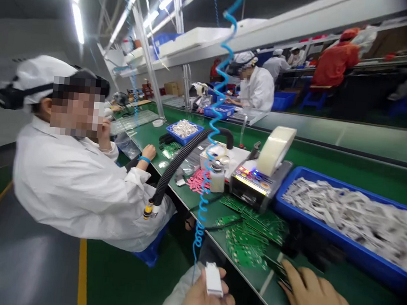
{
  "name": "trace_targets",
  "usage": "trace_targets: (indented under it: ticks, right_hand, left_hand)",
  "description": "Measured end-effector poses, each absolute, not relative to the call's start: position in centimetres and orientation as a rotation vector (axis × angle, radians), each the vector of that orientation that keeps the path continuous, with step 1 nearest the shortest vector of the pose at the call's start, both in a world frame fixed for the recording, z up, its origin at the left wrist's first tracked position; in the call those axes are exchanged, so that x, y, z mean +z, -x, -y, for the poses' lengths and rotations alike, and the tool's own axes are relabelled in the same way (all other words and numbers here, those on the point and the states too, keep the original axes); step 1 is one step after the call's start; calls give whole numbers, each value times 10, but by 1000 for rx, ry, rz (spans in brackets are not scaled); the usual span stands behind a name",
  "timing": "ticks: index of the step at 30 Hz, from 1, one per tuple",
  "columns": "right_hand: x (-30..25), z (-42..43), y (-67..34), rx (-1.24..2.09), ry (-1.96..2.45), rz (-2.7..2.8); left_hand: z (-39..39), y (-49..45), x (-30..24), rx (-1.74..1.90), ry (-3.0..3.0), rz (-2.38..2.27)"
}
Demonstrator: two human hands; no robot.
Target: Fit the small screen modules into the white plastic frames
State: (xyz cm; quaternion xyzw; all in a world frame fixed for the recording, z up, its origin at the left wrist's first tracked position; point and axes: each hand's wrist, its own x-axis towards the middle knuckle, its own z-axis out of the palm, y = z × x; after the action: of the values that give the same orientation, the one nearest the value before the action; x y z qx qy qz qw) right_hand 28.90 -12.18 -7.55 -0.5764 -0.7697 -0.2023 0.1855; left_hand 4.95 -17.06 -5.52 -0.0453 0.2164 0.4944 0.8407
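My left hand [208, 302] is at the bottom middle, off the near edge of the bench, its fingers closed round a small white plastic part [213, 278] that stands up from them. My right hand [316, 302] lies at the bottom right on the green bench [338, 278], fingers stretched out flat toward a black holder [311, 249]. It holds nothing. Several green circuit boards [249, 235] lie just beyond its fingertips.
A blue tray [328, 234] full of white parts sits at the right. A tape dispenser [260, 176], a white bottle [217, 177], a black hose [178, 169] and a hanging blue coiled cable [207, 172] stand further along. A co-worker in white [79, 184] sits at the left.
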Motion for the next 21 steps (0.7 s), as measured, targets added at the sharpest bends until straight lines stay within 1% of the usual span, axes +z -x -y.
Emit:
trace_targets:
  ticks: [1,3,6,9,13,21]
  right_hand:
    - [-64,126,-284,-577,1658,2275]
    - [-46,132,-274,-554,1780,2320]
    - [-31,137,-265,-365,1890,2312]
    - [-30,141,-263,-269,1932,2333]
    - [-34,143,-266,-195,1876,2385]
    - [-39,147,-269,-123,1903,2322]
  left_hand:
    - [173,-50,-53,1049,90,-470]
    - [176,-51,-49,1079,81,-497]
    - [177,-52,-45,1074,69,-533]
    - [175,-53,-42,1039,65,-546]
    - [174,-54,-41,1017,60,-545]
    - [173,-55,-41,1017,41,-562]
